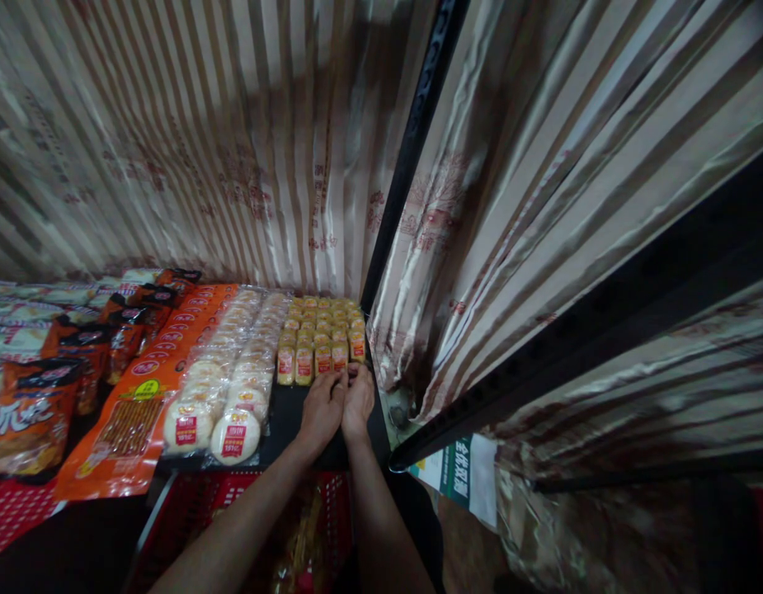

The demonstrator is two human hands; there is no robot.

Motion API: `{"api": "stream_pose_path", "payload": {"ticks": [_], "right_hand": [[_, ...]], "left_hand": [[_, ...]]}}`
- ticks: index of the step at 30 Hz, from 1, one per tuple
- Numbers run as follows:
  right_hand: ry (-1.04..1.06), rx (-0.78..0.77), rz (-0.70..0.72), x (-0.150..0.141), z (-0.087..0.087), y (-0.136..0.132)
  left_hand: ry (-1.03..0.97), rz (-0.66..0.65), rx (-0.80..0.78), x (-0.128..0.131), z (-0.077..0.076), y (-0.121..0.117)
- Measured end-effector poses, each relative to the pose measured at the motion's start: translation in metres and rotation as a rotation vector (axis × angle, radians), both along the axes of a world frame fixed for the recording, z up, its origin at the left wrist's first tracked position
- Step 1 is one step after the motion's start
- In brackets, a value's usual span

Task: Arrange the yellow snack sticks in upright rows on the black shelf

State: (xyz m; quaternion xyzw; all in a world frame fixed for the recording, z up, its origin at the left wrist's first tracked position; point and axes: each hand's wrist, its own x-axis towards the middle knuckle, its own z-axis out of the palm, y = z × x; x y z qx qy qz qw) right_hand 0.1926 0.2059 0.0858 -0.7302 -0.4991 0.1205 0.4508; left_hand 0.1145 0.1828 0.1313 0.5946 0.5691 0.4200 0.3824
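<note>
Small yellow snack packs (pixel 322 334) with red labels stand in tight rows at the right end of a black shelf (pixel 288 417). Both my hands meet at the front right of these rows. My left hand (pixel 324 406) has its fingers closed, their tips close to the front packs. Beside it, my right hand (pixel 358 403) is curled, its fingertips just below the corner pack. Whatever is between the fingers is hidden by the hands.
Round white crackers (pixel 236 436) in clear wrap line up left of the yellow packs. Further left lie orange stick-snack bags (pixel 130 421) and puffed-snack bags (pixel 35 412). A red basket (pixel 192 503) sits below the shelf. Black posts (pixel 412 140) and striped curtains (pixel 282 148) bound the space.
</note>
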Motion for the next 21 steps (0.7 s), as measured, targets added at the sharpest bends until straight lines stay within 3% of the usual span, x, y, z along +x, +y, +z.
{"api": "stream_pose_path", "payload": {"ticks": [21], "right_hand": [[0.057, 0.029, 0.026, -0.0005, 0.0058, -0.0089]], "left_hand": [[0.053, -0.023, 0.053, -0.0027, 0.0006, -0.0084]]}}
